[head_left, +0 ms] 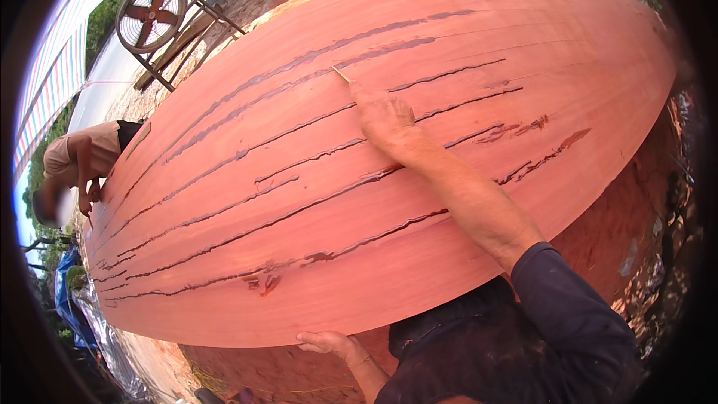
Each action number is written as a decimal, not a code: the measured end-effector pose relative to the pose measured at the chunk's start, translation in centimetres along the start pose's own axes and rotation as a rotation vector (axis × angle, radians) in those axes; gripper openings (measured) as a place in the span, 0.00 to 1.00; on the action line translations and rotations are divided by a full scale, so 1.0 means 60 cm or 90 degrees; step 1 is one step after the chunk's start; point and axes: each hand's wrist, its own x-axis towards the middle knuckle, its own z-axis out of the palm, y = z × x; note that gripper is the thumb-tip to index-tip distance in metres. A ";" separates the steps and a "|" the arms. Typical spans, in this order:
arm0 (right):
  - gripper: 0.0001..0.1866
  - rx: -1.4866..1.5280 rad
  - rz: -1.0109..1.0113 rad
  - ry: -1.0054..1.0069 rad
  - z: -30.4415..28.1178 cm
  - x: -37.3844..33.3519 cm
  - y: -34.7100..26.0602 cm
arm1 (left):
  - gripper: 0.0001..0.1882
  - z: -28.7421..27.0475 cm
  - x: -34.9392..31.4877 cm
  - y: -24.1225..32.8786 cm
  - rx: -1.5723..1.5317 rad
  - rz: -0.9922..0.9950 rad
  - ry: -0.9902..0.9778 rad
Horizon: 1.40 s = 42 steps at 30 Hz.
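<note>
A large reddish wooden boat hull (419,247), apparently bottom up, fills the middle of the head view. Dark glossy filler lies in long lines (262,213) along its plank seams, with smears at some ends. My right arm reaches far over the hull. In my right hand (385,116), closed around it, is a thin pale stick-like spatula (341,74); its tip points up and left, close to the wood between two dark lines. At the hull's near edge is my left hand (327,342), its fingers stretched out against the rim and no tool visible in it.
A co-worker (82,153) bends over the hull's left end, hands close to the wood. Behind stands a round metal fan (152,15) on a frame. Blue sheeting (67,299) lies at the left; reddish ground (606,224) shows under the near right side.
</note>
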 end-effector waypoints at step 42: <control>0.30 0.047 0.115 0.074 -0.055 -0.007 0.144 | 0.36 -0.017 0.024 -0.033 -0.011 -0.015 0.017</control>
